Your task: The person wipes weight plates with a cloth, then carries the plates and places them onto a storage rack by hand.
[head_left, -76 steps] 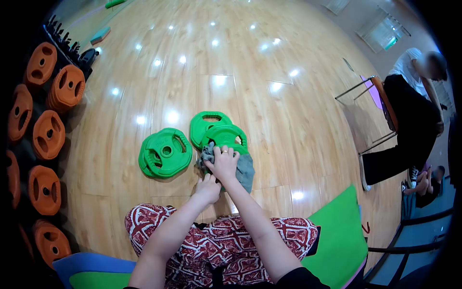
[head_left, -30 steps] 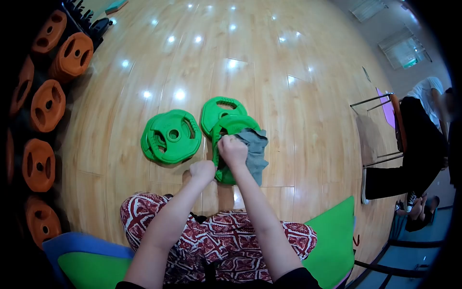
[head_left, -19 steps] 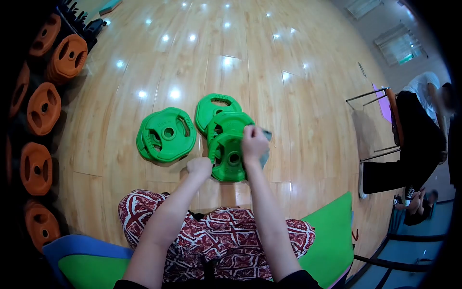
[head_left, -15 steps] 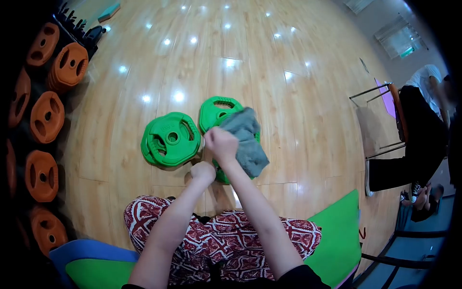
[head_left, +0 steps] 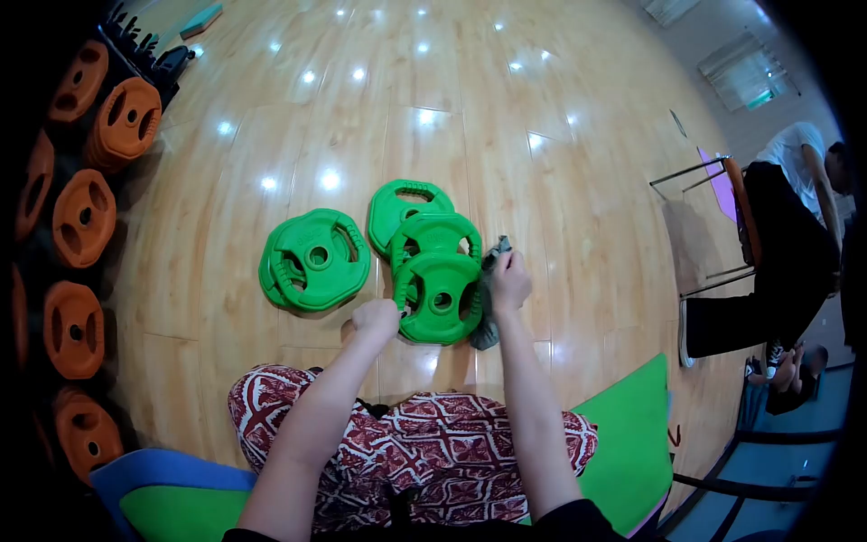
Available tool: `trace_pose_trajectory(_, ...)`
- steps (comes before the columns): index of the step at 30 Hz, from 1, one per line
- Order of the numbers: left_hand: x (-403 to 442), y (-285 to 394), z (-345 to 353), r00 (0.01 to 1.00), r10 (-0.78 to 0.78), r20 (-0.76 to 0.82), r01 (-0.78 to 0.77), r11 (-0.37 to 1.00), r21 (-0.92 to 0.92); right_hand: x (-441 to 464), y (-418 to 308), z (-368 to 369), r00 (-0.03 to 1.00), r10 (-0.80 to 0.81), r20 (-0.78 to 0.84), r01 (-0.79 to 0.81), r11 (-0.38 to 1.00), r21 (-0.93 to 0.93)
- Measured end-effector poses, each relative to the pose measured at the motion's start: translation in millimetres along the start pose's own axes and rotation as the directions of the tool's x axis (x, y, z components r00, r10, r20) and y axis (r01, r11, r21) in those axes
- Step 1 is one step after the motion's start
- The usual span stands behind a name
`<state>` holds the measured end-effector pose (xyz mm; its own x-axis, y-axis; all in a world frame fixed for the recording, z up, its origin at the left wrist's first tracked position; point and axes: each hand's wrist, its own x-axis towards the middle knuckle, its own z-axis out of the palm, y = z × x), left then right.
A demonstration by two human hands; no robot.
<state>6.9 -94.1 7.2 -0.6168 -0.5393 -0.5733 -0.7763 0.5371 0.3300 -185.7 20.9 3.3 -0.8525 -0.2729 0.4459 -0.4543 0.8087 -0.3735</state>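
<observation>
My left hand (head_left: 377, 316) is closed on the left edge of the nearest green weight plate (head_left: 440, 322). That plate leans over another green plate (head_left: 437, 226), and a further green plate (head_left: 395, 204) lies behind them. Just right of the plates, my right hand (head_left: 512, 285) grips a grey cloth (head_left: 488, 332), which hangs bunched beside the nearest plate's edge. Two overlapping green plates (head_left: 318, 282) lie on the floor to the left.
Orange weight plates (head_left: 75, 330) fill a rack at the left. Green mats (head_left: 623, 443) lie by my legs. At the right a person (head_left: 795, 244) in a white top is on a chair (head_left: 734, 194); another person (head_left: 799, 381) sits farther off.
The cloth, held in my right hand, has moved from on top of the nearer plates to their right side, uncovering them. My left hand stays at the plate's left edge.
</observation>
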Motion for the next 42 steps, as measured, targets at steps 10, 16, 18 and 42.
trace_pose_trajectory(10,-4.9,-0.9,-8.0,1.0,-0.012,0.019,0.012,0.999,0.034,-50.8,-96.5,26.4,0.787,-0.615,-0.045,0.601,0.75,0.277)
trace_pose_trajectory(16,-5.1,1.1,-5.4,0.999,0.001,0.04,-0.001,1.0,0.017,-12.8,16.2,24.6,0.981,-0.175,0.081,0.178,0.984,-0.032)
trace_pose_trajectory(18,-3.3,0.7,-3.9,1.0,-0.003,0.024,0.002,1.0,0.013,-7.2,32.9,20.0,0.99,0.062,0.13,-0.061,0.998,-0.008)
trace_pose_trajectory(42,1.4,-0.9,0.1,1.0,0.023,0.016,-0.022,0.999,-0.023,-20.1,-59.6,-18.9,0.996,-0.072,0.045,0.038,0.854,0.519)
